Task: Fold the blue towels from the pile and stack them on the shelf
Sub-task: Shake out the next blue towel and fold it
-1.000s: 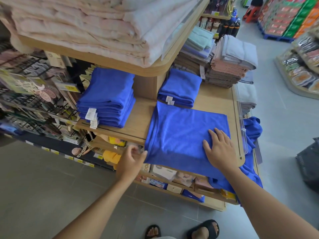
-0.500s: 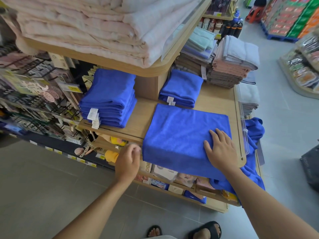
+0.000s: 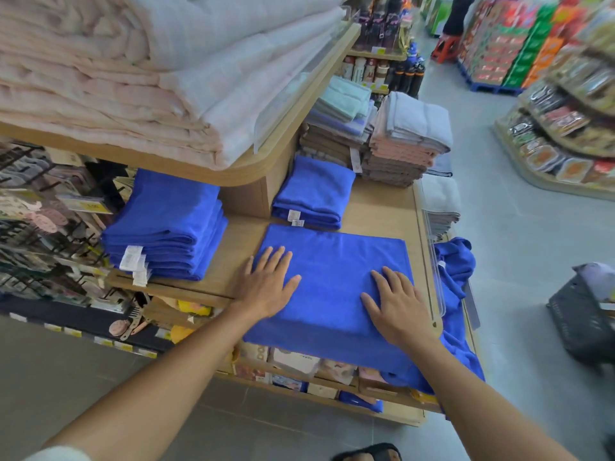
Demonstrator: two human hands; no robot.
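Note:
A blue towel [image 3: 336,271] lies spread flat on the wooden shelf [image 3: 379,207], its near edge hanging over the front. My left hand [image 3: 269,284] presses flat on its left part with fingers spread. My right hand [image 3: 396,304] lies flat on its right part. Behind it sits a small stack of folded blue towels [image 3: 316,191]. A taller folded blue stack [image 3: 169,224] stands to the left. The unfolded blue pile [image 3: 457,277] hangs off the shelf's right end.
An upper shelf [image 3: 266,158] carries pink and white blankets [image 3: 133,71]. Brown, pink and grey towel stacks [image 3: 396,141] stand at the back. A clear divider [image 3: 432,257] edges the shelf on the right. A dark basket [image 3: 585,314] sits on the floor.
My left hand rose from the shelf's front edge onto the towel's left part and now lies flat. The right hand stayed pressed on the towel.

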